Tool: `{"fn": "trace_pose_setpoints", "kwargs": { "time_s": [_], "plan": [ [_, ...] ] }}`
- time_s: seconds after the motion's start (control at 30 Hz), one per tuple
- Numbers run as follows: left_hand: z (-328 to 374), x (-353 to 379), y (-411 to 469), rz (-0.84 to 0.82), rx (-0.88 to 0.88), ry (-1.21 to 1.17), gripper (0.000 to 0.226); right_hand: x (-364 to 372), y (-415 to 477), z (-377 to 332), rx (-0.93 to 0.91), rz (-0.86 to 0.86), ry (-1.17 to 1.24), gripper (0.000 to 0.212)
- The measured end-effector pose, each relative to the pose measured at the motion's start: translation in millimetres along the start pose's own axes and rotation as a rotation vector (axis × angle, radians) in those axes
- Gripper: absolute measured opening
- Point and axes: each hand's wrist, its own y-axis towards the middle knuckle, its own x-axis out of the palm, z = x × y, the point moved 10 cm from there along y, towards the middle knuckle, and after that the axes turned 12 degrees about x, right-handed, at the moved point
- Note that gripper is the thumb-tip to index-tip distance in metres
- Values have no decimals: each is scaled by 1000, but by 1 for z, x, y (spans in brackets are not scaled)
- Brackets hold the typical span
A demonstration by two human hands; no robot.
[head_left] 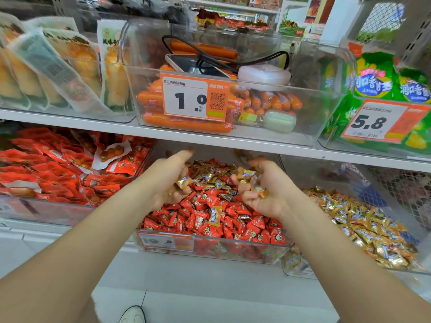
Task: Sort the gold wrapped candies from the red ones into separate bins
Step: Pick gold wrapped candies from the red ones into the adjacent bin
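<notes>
As our left hand and right hand hang above the red candies, curled fingers clutch gold candies.

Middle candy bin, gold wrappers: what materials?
The candy bin looks like clear rigid plastic, perhaps acrylic: glossy, candies show through its front wall. The gold wrapped candies seem wrapped in metallised film or foil: crinkled, bright glints.

Left forearm and right forearm extend forward, converging toward the far centre. Left hand and right hand — palms facing inward, fingers curled — each grip gold candies.
</notes>
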Motion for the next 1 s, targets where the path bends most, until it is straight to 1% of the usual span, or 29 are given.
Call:
{"fn": "trace_pose_setpoints", "kwargs": {
  "time_s": [0.03, 0.1, 0.2, 0.23, 0.3, 0.33, 0.37, 0.4, 0.43, 0.47, 0.53, 0.57, 0.63, 0.67, 0.7, 0.73, 0.8, 0.9, 0.93, 1.0],
  "plan": [
    [-1, -6, 0, 26, 28, 7, 50, 0, 2, -2, -20, 16, -30, 14],
    [-3, -13, 1, 7, 181, 131, 45, -1, 2, -5, -61, 63, -66, 18],
    [14, -6, 10, -6, 371, 321, 20, 1, -4, -9, -133, 109, -94, 13],
    [24, -4, 11, 0, 450, 415, 19, 2, -6, -10, -144, 119, -156, 14],
    [37, 1, 8, 4, 616, 647, 21, 4, -9, -12, -179, 158, -365, 25],
    [40, 4, 9, -12, 663, 742, 18, 4, -10, -16, -223, 212, -489, 32],
    [40, 7, 11, -50, 673, 806, 12, 3, -14, -22, -280, 289, -623, 33],
    [39, 11, 13, -93, 655, 857, 16, 3, -17, -29, -346, 381, -770, 28],
    [35, 13, 14, -138, 622, 912, 26, 5, -21, -36, -414, 456, -930, 20],
    [30, 15, 15, -170, 593, 962, 35, 11, -23, -40, -476, 500, -1095, 23],
    [29, 17, 12, -179, 600, 1013, 41, 22, -22, -37, -549, 514, -1372, 45],
    [31, 15, 10, -169, 616, 1015, 39, 25, -21, -32, -556, 521, -1487, 59],
    [32, 8, 8, -152, 617, 1035, 24, 28, -20, -24, -535, 548, -1673, 95],
    [30, 3, 8, -146, 588, 1056, 16, 27, -17, -20, -503, 560, -1743, 109],
    [27, -2, 7, -151, 555, 1074, 12, 29, -16, -16, -476, 556, -1808, 118],
    [24, -5, 6, -163, 524, 1093, 15, 30, -14, -12, -459, 546, -1858, 120],
    [17, -7, 5, -187, 509, 1149, 29, 34, -11, -8, -472, 515, -1893, 110],
    [16, -11, 5, -138, 536, 1186, 49, 35, -8, -11, -501, 469, -1840, 79],
    [17, -13, 5, -112, 545, 1185, 53, 33, -7, -12, -510, 450, -1810, 69],
    [20, -15, 4, -89, 559, 1190, 52, 30, -8, -11, -529, 416, -1766, 55]
  ]
}}
